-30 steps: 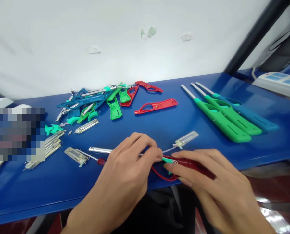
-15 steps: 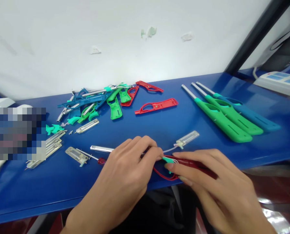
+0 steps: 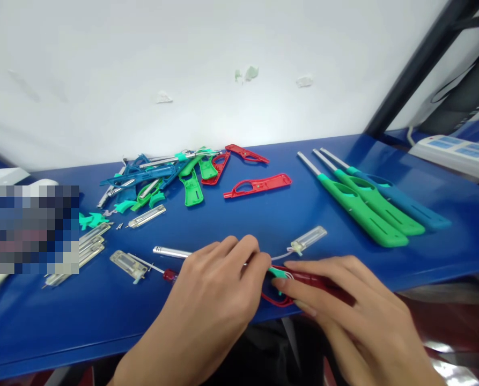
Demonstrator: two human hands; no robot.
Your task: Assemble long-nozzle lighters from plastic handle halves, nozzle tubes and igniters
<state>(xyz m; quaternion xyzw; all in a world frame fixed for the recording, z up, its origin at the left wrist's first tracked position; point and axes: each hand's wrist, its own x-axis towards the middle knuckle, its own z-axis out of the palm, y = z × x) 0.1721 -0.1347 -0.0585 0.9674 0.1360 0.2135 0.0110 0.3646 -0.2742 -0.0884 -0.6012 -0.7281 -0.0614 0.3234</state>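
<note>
Nearest, below the table's front edge, lay a person's dark clothing. Just above it, both hands worked close together on a red casing at the edge of the blue table. The left hand was closed over the casing's front end, fingers curled and bunched, its exact grip hidden behind the knuckles. The right hand was partly closed, fingers bent along the casing's rear half, one fingertip on the teal piece set in it, beside thin white wires.

A metal tube stuck out beyond the left hand, and near it lay a screwdriver with a red handle, partly covered by that hand, and a clear tank. Another clear tank, with a pale hose, lay just beyond the right hand. Farther left, more clear tanks lay side by side, next to a pixelated patch.

Beyond these lay a red half-shell, a mixed heap of blue, green and metal parts, and, to the right, two green lighters and a blue lighter. A white power strip lay at far right, and behind everything stood a scuffed white wall
</note>
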